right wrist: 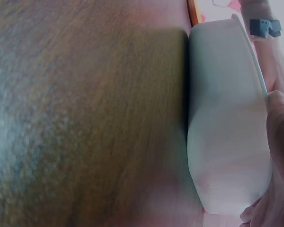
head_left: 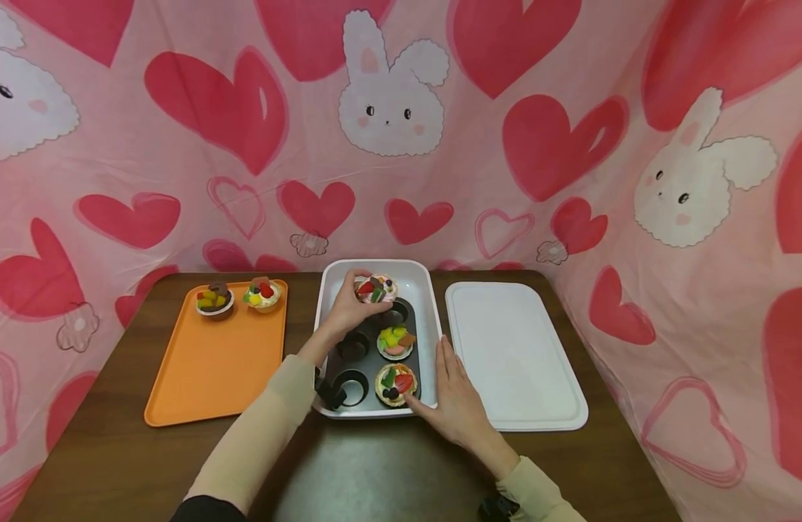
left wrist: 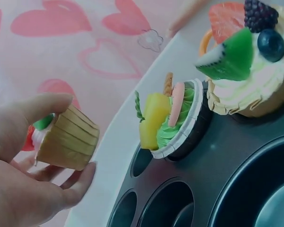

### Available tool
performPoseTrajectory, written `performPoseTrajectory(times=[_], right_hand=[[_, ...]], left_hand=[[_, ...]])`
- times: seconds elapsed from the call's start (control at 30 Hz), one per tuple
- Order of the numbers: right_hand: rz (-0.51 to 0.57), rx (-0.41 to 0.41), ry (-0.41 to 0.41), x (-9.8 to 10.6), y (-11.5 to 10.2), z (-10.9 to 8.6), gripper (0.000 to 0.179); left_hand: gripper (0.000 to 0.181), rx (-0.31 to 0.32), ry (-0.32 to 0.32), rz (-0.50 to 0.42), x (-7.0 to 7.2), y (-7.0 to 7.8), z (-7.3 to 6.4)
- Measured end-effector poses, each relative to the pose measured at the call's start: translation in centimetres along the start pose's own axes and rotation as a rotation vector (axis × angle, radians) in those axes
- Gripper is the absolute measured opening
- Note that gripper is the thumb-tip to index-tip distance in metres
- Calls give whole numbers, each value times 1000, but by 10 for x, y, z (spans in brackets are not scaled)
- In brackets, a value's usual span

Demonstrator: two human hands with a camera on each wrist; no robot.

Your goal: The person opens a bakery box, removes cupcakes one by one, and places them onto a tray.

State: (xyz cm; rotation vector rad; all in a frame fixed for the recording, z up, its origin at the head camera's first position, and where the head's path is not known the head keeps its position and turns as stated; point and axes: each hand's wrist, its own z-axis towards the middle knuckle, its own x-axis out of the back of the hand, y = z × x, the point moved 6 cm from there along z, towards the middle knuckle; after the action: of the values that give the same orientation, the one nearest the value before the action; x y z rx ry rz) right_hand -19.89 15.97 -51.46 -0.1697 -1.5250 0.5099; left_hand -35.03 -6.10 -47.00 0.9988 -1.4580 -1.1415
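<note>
My left hand (head_left: 346, 308) grips a toy cupcake (head_left: 378, 289) by its sides, above the far end of a dark muffin tin (head_left: 368, 360). Its tan pleated cup (left wrist: 68, 139) shows in the left wrist view; strawberry, kiwi and pink cream top it. The tin lies inside a white tub (head_left: 410, 274). Two more cupcakes sit in its right column: a green-cream one (head_left: 395, 343) in the middle and a fruit-topped one (head_left: 396, 385) in front. Fingers straight, my right hand (head_left: 458, 404) rests against the tub's near right corner, thumb at the near rim.
An orange tray (head_left: 212, 377) stands left of the tub, bearing a chocolate-cup cupcake (head_left: 215, 301) and a cream-topped one (head_left: 262, 295) at its far end. To the right lies a flat white tray (head_left: 515, 355). A pink heart-print cloth (head_left: 388, 174) hangs behind the wooden table (head_left: 349, 471).
</note>
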Motion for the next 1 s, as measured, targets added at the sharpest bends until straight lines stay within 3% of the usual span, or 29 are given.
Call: performPoseTrajectory(times=[0.43, 0.7, 0.83, 1.0], right_hand=[[7, 9, 15, -2, -1, -1, 117], [13, 6, 17, -1, -1, -1, 118], [12, 1, 15, -2, 0, 0, 118], [10, 0, 12, -3, 0, 0, 117]], left_hand=[[79, 22, 64, -22, 37, -1, -22], [81, 1, 95, 41, 63, -1, -32], [80, -36, 95, -1, 74, -1, -37], [79, -97, 118, -117, 84, -5, -45]])
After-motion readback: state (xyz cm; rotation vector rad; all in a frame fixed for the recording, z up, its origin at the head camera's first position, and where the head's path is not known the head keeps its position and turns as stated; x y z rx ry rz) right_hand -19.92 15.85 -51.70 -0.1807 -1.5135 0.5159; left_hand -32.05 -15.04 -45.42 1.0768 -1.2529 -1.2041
